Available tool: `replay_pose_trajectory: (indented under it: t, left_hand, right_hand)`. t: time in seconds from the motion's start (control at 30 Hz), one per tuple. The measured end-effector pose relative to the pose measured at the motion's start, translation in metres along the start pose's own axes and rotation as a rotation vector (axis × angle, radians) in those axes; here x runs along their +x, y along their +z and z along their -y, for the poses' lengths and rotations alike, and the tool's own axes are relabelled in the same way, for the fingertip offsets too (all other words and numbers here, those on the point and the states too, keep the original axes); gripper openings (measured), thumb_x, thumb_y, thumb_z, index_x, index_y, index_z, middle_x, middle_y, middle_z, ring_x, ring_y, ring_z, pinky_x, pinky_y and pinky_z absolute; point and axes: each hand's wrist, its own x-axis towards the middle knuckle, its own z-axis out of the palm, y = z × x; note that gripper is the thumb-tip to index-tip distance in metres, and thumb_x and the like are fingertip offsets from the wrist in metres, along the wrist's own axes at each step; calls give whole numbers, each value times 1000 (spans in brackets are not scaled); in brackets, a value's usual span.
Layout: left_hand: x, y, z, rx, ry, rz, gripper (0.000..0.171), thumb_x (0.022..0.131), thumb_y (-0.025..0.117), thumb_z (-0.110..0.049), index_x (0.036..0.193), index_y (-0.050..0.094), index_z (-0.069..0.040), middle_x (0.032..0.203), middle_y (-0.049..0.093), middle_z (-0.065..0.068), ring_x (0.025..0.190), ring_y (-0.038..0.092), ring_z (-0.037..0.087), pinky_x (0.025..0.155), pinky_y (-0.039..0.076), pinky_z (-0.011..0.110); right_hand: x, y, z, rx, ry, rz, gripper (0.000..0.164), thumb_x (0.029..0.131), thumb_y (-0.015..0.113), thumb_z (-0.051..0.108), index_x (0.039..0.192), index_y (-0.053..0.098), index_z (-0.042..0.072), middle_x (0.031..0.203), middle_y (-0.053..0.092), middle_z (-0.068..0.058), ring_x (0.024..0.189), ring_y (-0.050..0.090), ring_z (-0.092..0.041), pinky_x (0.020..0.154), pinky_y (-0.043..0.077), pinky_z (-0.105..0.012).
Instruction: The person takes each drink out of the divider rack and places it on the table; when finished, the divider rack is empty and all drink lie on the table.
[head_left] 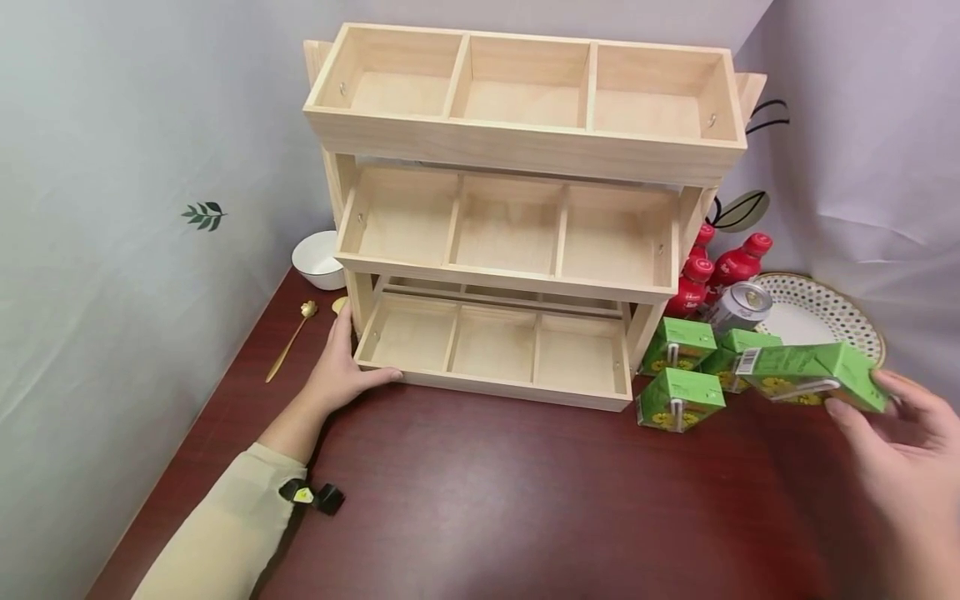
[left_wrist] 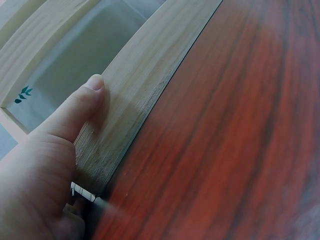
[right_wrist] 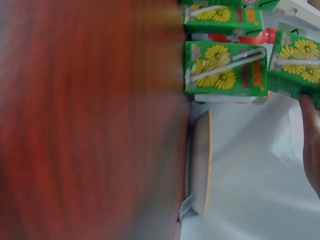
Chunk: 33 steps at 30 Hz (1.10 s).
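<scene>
A three-tier wooden rack (head_left: 480,287) stands on the table, each tier split into three compartments with nothing in them. My left hand (head_left: 341,375) grips the lower left corner of its bottom tray. The thumb (left_wrist: 92,95) lies along the front board in the left wrist view; the other fingers are mostly hidden there. On the right, my right hand (head_left: 911,442) pinches a green drink carton (head_left: 813,372), tilted above the table, between thumb and fingers. Flowers and a straw mark its side. Several like cartons (head_left: 681,400) stand upright beside the rack's right leg.
Behind the cartons are red bottles (head_left: 738,262), a silver can (head_left: 741,307) and a dotted plate (head_left: 821,312). A fork (right_wrist: 187,207) shows near the plate in the right wrist view. Left of the rack are a white bowl (head_left: 318,260) and a gold spoon (head_left: 288,346).
</scene>
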Motion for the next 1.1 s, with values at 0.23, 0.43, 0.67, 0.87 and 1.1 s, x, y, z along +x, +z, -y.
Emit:
replay_pose_trajectory:
  t: [0.23, 0.43, 0.67, 0.87, 1.1]
  left_hand:
    - [1, 0, -1, -6, 6, -3, 127, 54, 97, -15, 154, 18, -15, 141, 35, 17, 128, 31, 29, 103, 25, 52]
    - [0, 0, -1, -8, 10, -2, 127, 54, 96, -15, 154, 18, -15, 141, 35, 18, 128, 32, 28, 103, 26, 51]
    - [1, 1, 0, -8, 9, -3, 127, 54, 96, -15, 154, 18, -15, 141, 35, 18, 128, 33, 28, 103, 26, 51]
    - [1, 1, 0, -6, 10, -5, 127, 54, 96, -15, 154, 18, -15, 141, 35, 18, 128, 32, 28, 103, 26, 51]
    - [0, 1, 1, 0, 12, -3, 127, 55, 96, -16, 154, 17, -15, 141, 35, 17, 128, 32, 28, 103, 26, 51]
  right_hand:
    - [-6, -15, 0, -103, 94, 39, 54, 67, 46, -44, 119, 40, -31, 125, 53, -34, 106, 62, -33, 80, 53, -32]
    - [-8, -22, -1, -269, 185, 109, 53, 67, 48, -44, 118, 44, -30, 123, 57, -30, 107, 63, -27, 80, 52, -28]
    - [-5, -26, 0, -702, 245, 263, 50, 67, 61, -36, 115, 55, -23, 121, 63, -15, 91, 68, -11, 74, 52, -19]
    - [-6, -25, -1, -1073, 282, 364, 51, 70, 69, -27, 118, 60, -12, 121, 62, 2, 83, 67, -1, 70, 51, -15]
    - [-6, -31, -9, -955, 279, 355, 53, 67, 64, -34, 116, 58, -17, 119, 62, -1, 86, 67, -3, 71, 51, -15]
